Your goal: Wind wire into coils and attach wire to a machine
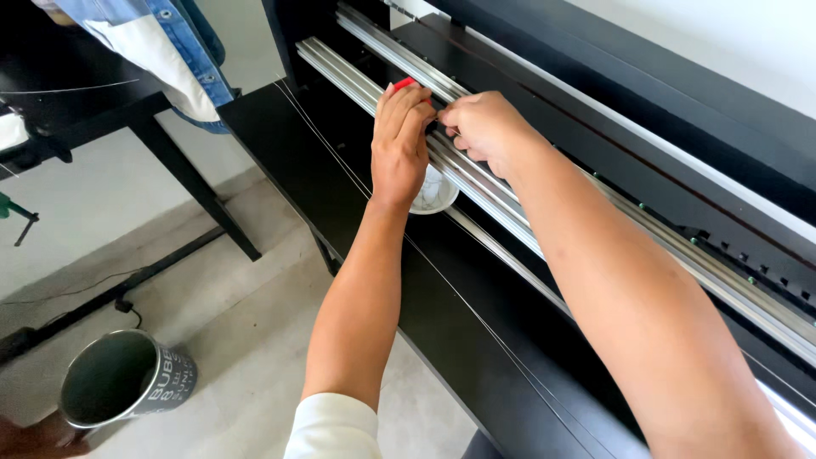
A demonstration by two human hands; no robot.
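where hands meet, small red tool point(403, 83), silver rails point(476, 183)

A long black machine bed point(340, 212) runs diagonally from the upper left to the lower right, its flat front ledge crossed lengthwise by thin pale lines. Along its upper side lie parallel silver metal rails point(510, 204), set close together and following the same diagonal. A small white cup point(438, 194) sits on the black surface just beside the lower rail. Below, the pale tiled floor point(255, 340) carries a metal tin can point(127, 378) lying tilted with its open mouth toward the camera, a black cable point(127, 308) near it, and the slanted black legs of a dark table point(85, 93) at the upper left.
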